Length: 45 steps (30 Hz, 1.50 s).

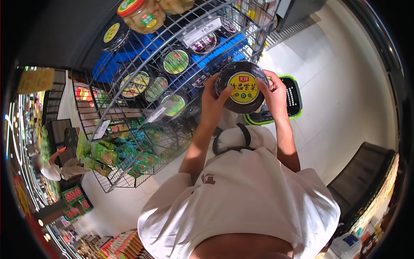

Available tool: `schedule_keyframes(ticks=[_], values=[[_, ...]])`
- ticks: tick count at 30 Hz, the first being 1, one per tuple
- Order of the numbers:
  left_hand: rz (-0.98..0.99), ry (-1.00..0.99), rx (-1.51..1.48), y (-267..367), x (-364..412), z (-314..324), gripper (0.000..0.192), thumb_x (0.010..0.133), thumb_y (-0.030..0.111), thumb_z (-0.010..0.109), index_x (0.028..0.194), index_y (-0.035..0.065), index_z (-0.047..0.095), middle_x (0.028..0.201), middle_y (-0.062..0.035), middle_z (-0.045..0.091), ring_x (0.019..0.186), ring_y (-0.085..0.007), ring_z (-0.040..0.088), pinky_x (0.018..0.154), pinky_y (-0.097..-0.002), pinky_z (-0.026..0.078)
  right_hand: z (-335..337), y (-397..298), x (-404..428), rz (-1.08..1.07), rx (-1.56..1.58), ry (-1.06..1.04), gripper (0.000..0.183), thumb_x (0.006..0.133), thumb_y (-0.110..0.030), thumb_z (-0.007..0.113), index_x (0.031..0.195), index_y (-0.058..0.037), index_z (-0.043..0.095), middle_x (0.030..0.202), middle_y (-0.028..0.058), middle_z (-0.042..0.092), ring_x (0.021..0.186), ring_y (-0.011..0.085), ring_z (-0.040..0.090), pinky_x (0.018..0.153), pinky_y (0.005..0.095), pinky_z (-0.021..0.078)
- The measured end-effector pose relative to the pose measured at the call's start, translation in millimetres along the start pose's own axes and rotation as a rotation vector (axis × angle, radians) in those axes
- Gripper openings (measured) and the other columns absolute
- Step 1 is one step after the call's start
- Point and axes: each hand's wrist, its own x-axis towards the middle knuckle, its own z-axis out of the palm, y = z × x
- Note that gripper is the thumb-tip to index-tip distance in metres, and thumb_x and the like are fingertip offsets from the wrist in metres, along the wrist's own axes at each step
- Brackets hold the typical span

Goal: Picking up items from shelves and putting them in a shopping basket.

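A round, flat pack of dark dried seaweed [223, 79] in clear film, with a round yellow label, is held up in front of my body. My left hand [212, 108] grips its left edge, thumb on the front beside the label. From the right, my right hand [275, 90] holds the other edge, its thumb over the label's rim. Just beyond the pack stands a wire display rack [157, 50] with similar dark round packs, among them one with a green label [176, 61]. A black shopping basket with a green rim [301, 102] sits on the floor, partly hidden behind my right hand.
Jars with red lids [142, 19] stand on the rack's top level. Green packets [105, 155] fill its lower wire basket. Another person [53, 170] is at the far left, near stacked red-and-green boxes [74, 200]. A dark panelled display stand [359, 181] is at the right.
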Motion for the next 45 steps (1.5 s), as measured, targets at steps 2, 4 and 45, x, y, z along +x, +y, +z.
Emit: schedule_keyframes(ticks=[2, 4, 45], values=[[-0.017, -0.035, -0.07, 1.1, -2.0, -2.5, 0.05, 0.094, 0.005, 0.063, 0.139, -0.004, 0.042, 0.128, -0.013, 0.057, 0.113, -0.0171, 0.057, 0.096, -0.0298, 0.048, 1.3, -3.6, -2.9, 0.0, 0.059, 0.025, 0.031, 0.094, -0.002, 0.064, 0.124, 0.0031, 0.057, 0.103, 0.0044, 0.07, 0.086, 0.0045, 0.06, 0.074, 0.0186, 0.0482], [-0.003, -0.035, -0.103, 2.7, -4.2, 1.6, 0.05, 0.094, 0.005, 0.063, 0.139, -0.0042, 0.042, 0.128, -0.0131, 0.057, 0.113, -0.0171, 0.057, 0.096, -0.0296, 0.048, 2.2, -4.1, -3.6, -0.021, 0.152, 0.03, 0.029, 0.095, -0.002, 0.064, 0.122, 0.0035, 0.059, 0.104, 0.0049, 0.071, 0.086, 0.0048, 0.061, 0.075, 0.0192, 0.0493], [0.003, 0.06, -0.513, -5.5, 24.5, 16.4, 0.032, 0.094, 0.002, 0.063, 0.125, 0.0013, 0.057, 0.116, -0.009, 0.066, 0.104, -0.017, 0.064, 0.091, -0.0322, 0.052, 5.3, -5.9, -16.8, -0.227, 0.191, 0.203, 0.048, 0.089, 0.008, 0.064, 0.134, 0.0016, 0.049, 0.115, 0.0104, 0.062, 0.107, 0.0157, 0.061, 0.093, 0.0278, 0.0494]])
